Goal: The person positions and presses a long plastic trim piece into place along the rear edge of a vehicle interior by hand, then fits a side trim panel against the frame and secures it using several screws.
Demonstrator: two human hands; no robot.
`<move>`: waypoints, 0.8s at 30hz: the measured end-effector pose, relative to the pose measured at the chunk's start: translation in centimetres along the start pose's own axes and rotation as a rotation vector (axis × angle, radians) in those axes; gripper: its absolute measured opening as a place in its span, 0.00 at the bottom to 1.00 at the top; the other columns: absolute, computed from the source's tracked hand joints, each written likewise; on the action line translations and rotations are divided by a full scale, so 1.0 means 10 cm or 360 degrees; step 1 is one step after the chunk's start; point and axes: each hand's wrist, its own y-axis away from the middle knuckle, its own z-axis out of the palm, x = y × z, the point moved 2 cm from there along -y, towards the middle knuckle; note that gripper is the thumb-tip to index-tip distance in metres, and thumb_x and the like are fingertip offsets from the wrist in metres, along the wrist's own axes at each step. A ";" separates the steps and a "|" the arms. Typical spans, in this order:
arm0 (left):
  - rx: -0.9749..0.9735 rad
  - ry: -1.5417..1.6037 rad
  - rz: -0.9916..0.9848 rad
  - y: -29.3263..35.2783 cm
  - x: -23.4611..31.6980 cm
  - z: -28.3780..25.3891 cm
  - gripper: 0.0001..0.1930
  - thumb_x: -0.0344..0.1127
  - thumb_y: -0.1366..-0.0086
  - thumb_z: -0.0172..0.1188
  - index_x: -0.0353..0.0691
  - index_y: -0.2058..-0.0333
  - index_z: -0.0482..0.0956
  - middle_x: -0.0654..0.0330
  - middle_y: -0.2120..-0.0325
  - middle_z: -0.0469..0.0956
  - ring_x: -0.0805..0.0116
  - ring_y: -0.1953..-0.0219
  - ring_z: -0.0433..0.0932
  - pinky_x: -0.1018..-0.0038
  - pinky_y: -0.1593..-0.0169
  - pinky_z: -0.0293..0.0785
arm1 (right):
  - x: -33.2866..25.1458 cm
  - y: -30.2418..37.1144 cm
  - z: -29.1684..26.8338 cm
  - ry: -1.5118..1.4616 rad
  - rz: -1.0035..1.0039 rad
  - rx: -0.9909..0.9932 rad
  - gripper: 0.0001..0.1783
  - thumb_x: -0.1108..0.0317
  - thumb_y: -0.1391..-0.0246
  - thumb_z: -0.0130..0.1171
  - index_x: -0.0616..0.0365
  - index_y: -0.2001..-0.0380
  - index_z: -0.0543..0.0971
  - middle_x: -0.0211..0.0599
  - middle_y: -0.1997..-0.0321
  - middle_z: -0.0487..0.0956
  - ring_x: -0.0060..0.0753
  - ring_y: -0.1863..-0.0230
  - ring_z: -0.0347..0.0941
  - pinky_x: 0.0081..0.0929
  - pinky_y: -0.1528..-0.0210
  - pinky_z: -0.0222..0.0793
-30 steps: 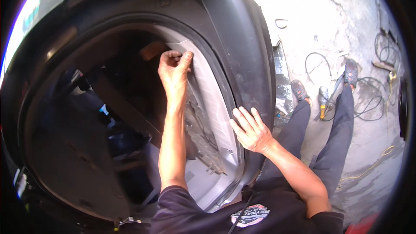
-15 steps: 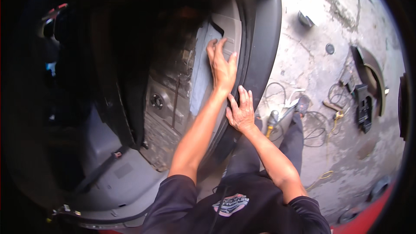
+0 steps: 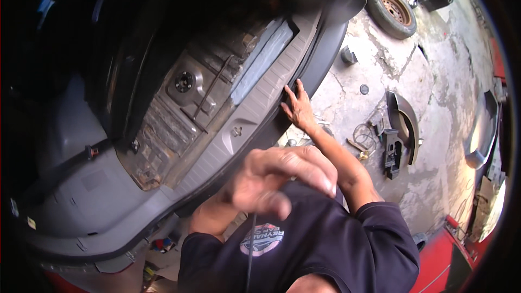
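Observation:
My left hand (image 3: 285, 176) is raised close in front of my chest, its fingers loosely bent and the thumb apart. Nothing that it grips can be made out; the hand is slightly blurred. My right hand (image 3: 299, 111) rests with fingers spread on the dark bumper edge (image 3: 320, 73) at the car's rear opening. Beside it runs a ribbed grey sill trim panel (image 3: 260, 97) along the opening. Inside the trim lies the bare metal cargo floor (image 3: 171, 114), with a round fitting (image 3: 185, 81), a thin rod (image 3: 214, 87) and a pale blue-grey strip (image 3: 263, 57).
Grey side trim (image 3: 103, 206) with a dark belt (image 3: 70, 165) borders the cargo floor. On the concrete at right lie a wheel (image 3: 393, 12), a curved dark trim piece (image 3: 406, 125), a black bracket (image 3: 392, 154) and coiled cable (image 3: 366, 137). A red panel (image 3: 442, 260) stands lower right.
My left hand has left the grey sill trim and come up toward me. My right hand stays on the bumper edge. The view has shifted, showing the wheel and more of the sill.

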 end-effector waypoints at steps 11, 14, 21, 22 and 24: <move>-0.0552 0.0645 0.1402 0.21 -0.01 1.50 0.29 0.53 0.31 0.63 0.28 0.47 0.84 0.32 0.51 0.71 0.53 0.54 0.78 0.70 0.63 0.82 | 1.62 1.66 -0.73 0.0218 0.0248 -0.0907 0.33 0.62 0.41 0.64 0.57 0.33 0.70 0.62 0.41 0.77 0.64 0.38 0.72 0.49 0.35 0.69; -0.0409 0.0927 0.0967 0.36 0.07 1.65 0.28 0.52 0.31 0.63 0.29 0.47 0.84 0.33 0.51 0.71 0.54 0.61 0.80 0.68 0.67 0.81 | 2.15 2.26 -1.05 0.0343 0.0411 -0.1054 0.32 0.60 0.43 0.66 0.58 0.36 0.74 0.63 0.45 0.80 0.62 0.42 0.77 0.49 0.39 0.72; -0.0088 0.0878 0.1547 0.37 -0.17 2.07 0.18 0.47 0.26 0.57 0.40 0.52 0.88 0.33 0.58 0.77 0.51 0.63 0.80 0.59 0.63 0.78 | 2.87 2.15 -1.61 0.0541 0.0492 -0.0992 0.33 0.56 0.43 0.64 0.58 0.36 0.74 0.64 0.47 0.82 0.59 0.44 0.80 0.48 0.41 0.74; -0.0060 0.0800 0.1623 0.39 -0.14 2.05 0.17 0.46 0.25 0.57 0.41 0.54 0.89 0.33 0.59 0.78 0.50 0.64 0.80 0.58 0.61 0.78 | 2.80 1.98 -1.63 0.0500 0.0576 -0.0974 0.33 0.55 0.42 0.64 0.58 0.36 0.73 0.65 0.47 0.81 0.62 0.44 0.79 0.50 0.42 0.74; 0.0190 0.0709 0.1361 0.46 0.12 2.09 0.15 0.44 0.24 0.56 0.43 0.57 0.90 0.34 0.62 0.80 0.52 0.65 0.81 0.58 0.61 0.78 | 2.53 1.61 -1.55 0.0379 0.0559 -0.0856 0.33 0.55 0.41 0.63 0.57 0.35 0.72 0.65 0.48 0.82 0.65 0.45 0.79 0.51 0.42 0.74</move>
